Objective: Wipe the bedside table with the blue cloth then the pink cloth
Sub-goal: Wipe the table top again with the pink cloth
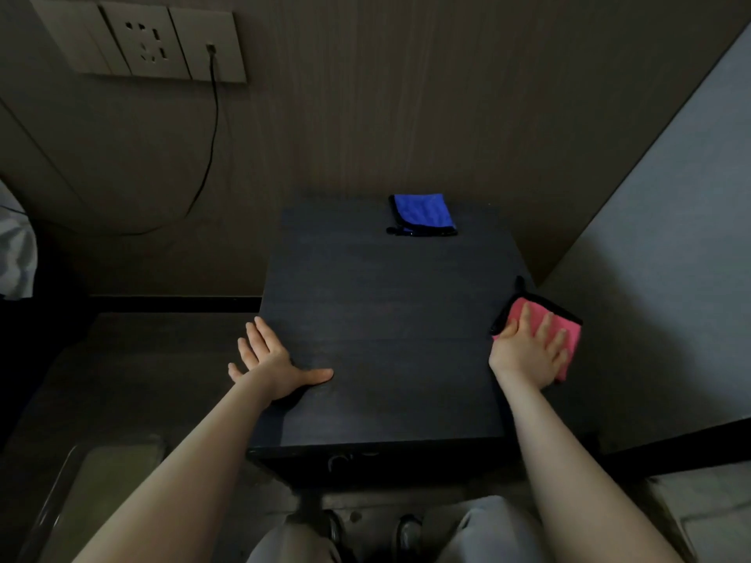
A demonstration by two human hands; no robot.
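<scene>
pink cloth (546,333) under flat right hand (528,349) at bedside table (386,319) edge, left hand (270,359) flat, both grips wide

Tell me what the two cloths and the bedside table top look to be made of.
Blue cloth: soft, fuzzy fabric, probably microfibre, with black stitched edging.
Pink cloth: seemingly the same napped fabric, black-edged, under the flat right hand.
Bedside table: dark matte board with faint grain lines, likely wood or wood-look laminate.
</scene>
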